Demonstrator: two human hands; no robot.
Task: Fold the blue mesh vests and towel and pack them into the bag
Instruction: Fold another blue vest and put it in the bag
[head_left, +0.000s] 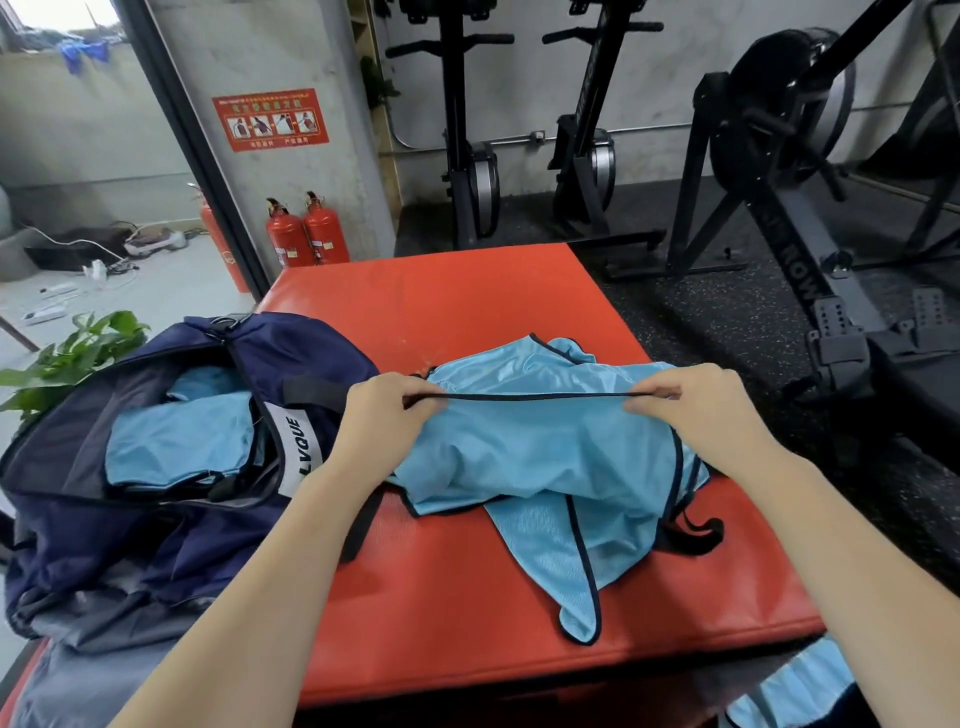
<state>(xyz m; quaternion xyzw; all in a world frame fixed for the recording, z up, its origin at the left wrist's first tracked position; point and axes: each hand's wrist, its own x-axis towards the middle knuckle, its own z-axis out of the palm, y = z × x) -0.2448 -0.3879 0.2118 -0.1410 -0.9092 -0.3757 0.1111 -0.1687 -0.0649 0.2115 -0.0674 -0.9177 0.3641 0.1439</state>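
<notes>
A light blue mesh vest (540, 457) with dark trim lies crumpled on the red padded platform (441, 312). My left hand (387, 410) and my right hand (691, 405) each pinch its dark hem, stretched taut between them a little above the cloth. A strap end of the vest hangs toward the platform's front edge. To the left stands the open navy bag (130, 545), with light blue folded cloth (182, 441) inside it. More light blue cloth (795, 686) shows at the bottom right, below the platform.
Rowing machines (810, 218) stand on the black floor behind and to the right. Two red fire extinguishers (306, 234) sit by the wall at the back left. A green plant (78, 358) is beside the bag.
</notes>
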